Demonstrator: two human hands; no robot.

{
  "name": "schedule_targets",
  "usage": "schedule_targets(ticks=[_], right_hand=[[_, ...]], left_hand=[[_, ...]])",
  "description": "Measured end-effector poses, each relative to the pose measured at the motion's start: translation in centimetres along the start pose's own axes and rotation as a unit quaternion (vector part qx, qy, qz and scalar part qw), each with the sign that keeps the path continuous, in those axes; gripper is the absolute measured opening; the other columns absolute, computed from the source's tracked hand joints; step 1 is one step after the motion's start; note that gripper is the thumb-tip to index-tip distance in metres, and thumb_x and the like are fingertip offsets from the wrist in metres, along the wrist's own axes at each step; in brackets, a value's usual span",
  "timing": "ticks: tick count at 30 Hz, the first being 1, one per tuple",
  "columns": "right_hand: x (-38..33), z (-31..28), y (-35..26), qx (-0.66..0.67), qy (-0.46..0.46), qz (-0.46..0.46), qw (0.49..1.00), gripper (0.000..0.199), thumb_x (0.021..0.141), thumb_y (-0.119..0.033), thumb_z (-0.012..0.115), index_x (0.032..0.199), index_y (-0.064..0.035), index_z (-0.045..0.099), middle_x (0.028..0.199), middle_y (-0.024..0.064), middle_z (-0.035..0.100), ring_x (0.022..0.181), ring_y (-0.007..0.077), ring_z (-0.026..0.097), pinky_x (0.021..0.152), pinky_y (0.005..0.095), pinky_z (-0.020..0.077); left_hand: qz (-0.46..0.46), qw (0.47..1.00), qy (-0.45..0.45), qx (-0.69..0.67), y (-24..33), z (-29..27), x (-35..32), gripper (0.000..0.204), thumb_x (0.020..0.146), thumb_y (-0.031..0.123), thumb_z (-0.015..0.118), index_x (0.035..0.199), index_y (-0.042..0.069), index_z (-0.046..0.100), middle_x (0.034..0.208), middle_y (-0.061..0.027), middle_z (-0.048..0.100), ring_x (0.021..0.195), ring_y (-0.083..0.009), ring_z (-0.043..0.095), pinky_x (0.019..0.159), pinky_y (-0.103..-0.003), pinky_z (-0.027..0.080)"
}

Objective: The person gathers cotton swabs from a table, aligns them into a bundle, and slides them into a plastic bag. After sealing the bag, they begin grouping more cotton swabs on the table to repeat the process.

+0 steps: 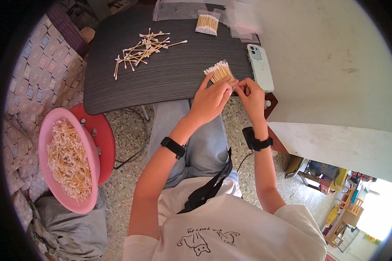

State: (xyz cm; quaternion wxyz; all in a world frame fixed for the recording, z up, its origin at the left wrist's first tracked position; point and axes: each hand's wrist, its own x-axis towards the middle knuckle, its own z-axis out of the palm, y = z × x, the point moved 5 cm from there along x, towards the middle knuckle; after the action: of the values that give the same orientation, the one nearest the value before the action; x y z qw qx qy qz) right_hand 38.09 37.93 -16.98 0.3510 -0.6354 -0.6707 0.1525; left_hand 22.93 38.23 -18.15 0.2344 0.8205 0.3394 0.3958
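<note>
A: Centre of the frame, at the near edge of the dark table (161, 82). Both hands are together on a small clear bag of cotton swabs (220, 71).

B: Grip?

A: Left hand (211, 98) lies over the bag's near end, fingers flat. Right hand (250, 93) pinches the open edge between thumb and fingertips.

B: How will it handle?

A: Light, I judge. The film looks thin and slippery, and the sticks are stiff but would snap if bent. Best held by the bag's mouth, sticks kept bundled.

B: Containers?

A: Pink basin (69, 158) at lower left, heaped with loose swabs, resting on a red stool (104, 143). Another filled bag (207, 24) at top centre, with empty clear bags (244, 21) beside it.

B: Else?

A: Scattered swabs (143, 48) at upper left of the table; a pale green phone (260, 67) just right of the hands.
</note>
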Motion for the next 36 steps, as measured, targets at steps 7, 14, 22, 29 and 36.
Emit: schedule_targets(ticks=[7,14,22,29,36], right_hand=[[-1.3,-0.9,-0.1,0.036,0.023,-0.046,0.998,0.01,0.079,-0.005,0.072,0.083,0.0007,0.065,0.07,0.0088,0.059,0.059,0.0177,0.053,0.055,0.0308,0.0427],[-3.1,-1.7,0.9,0.072,0.039,0.025,0.996,0.007,0.08,-0.002,0.07,0.083,0.001,0.065,0.074,0.0066,0.061,0.06,0.0121,0.053,0.056,0.0264,0.0434],[-3.8,-1.4,0.8,0.132,0.026,0.053,0.99,0.008,0.078,0.0,0.069,0.085,0.0005,0.064,0.074,0.0052,0.06,0.06,0.0111,0.052,0.056,0.0251,0.0427],[-4.1,-1.2,-0.5,0.114,0.004,0.016,0.993,0.008,0.078,0.001,0.068,0.08,0.0015,0.06,0.07,0.0061,0.056,0.059,0.0128,0.05,0.055,0.026,0.0416],[-4.2,-1.2,-0.4,0.121,-0.007,0.008,0.993,0.008,0.078,0.002,0.067,0.078,0.0018,0.059,0.068,0.0065,0.054,0.058,0.0134,0.049,0.055,0.0263,0.0404]], left_hand=[[-0.009,1.0,-0.005,-0.021,0.3,-0.1,-0.1,0.02,0.1,0.026,0.046,0.108,0.008,0.05,0.125,-0.0072,0.063,0.128,-0.0237,0.05,0.115,-0.047,0.023],[-0.018,0.999,0.009,0.032,1.2,0.1,-0.1,0.042,0.088,0.028,0.065,0.125,0.01,0.054,0.124,-0.0066,0.061,0.125,-0.0253,0.05,0.113,-0.046,0.025],[-0.002,0.992,0.063,0.109,2.1,1.2,0.3,0.042,0.073,0.008,0.071,0.114,0.013,0.065,0.114,-0.002,0.061,0.112,-0.0226,0.052,0.103,-0.045,0.034],[-0.006,0.987,0.06,0.148,1.4,1.4,0.6,0.034,0.07,0.001,0.07,0.1,0.017,0.073,0.109,0.0034,0.061,0.107,-0.0193,0.054,0.098,-0.041,0.036],[-0.025,0.991,0.075,0.108,0.9,1.7,0.8,0.032,0.071,0.002,0.066,0.101,0.012,0.073,0.105,-0.0002,0.062,0.105,-0.0195,0.054,0.099,-0.041,0.036]])
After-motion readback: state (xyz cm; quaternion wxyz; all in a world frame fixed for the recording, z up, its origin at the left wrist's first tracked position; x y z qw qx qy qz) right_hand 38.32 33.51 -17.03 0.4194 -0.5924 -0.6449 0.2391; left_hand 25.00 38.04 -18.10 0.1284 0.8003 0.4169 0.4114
